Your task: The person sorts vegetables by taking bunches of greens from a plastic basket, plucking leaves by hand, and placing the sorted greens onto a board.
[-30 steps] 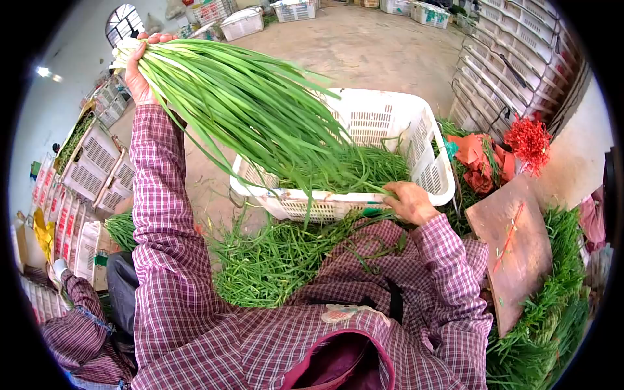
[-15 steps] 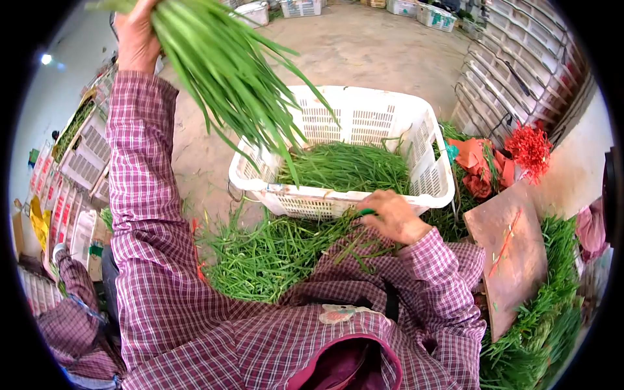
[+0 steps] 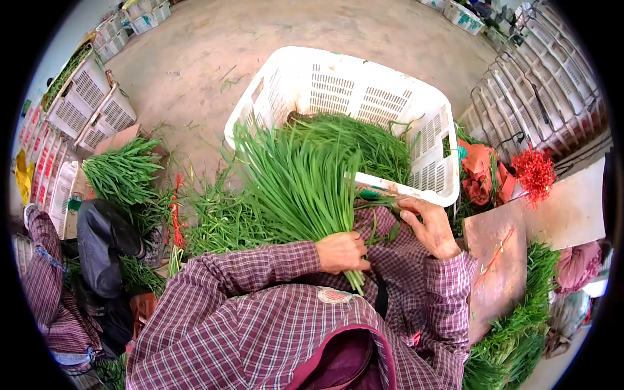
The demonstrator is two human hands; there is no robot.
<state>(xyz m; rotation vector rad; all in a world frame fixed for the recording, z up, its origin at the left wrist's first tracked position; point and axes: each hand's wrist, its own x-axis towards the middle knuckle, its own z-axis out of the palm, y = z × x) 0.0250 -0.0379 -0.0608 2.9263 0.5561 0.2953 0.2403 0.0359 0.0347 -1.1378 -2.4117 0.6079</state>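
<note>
The bunch of long, slender green leaves (image 3: 292, 185) lies slanting in front of me, its pale cut ends towards my lap and its leaves fanned out over the near left side of the crate. My left hand (image 3: 343, 252) is closed around it near those ends. My right hand (image 3: 430, 227) is beside the crate's near rim with its fingers loosely bent; I cannot tell whether they pinch anything.

The white perforated plastic crate (image 3: 364, 73) stands ahead of me, with a heap of darker green leaves (image 3: 383, 146) inside. Loose green clippings (image 3: 221, 218) spread between it and me, and red plastic strands (image 3: 176, 218) lie at their left. Further left is a thick green bundle (image 3: 123, 170), close to another person's dark-trousered leg (image 3: 107, 240).

On my right are a crumpled orange-red bag (image 3: 478, 166), a bright red tuft of ties (image 3: 536, 174) and a flat brown board (image 3: 497, 266) next to more greens (image 3: 520, 325). Stacked white crates (image 3: 539, 97) rise behind them. The round patch (image 3: 335, 296) on my checked purple garment (image 3: 273, 331) has red marks too small to read.
</note>
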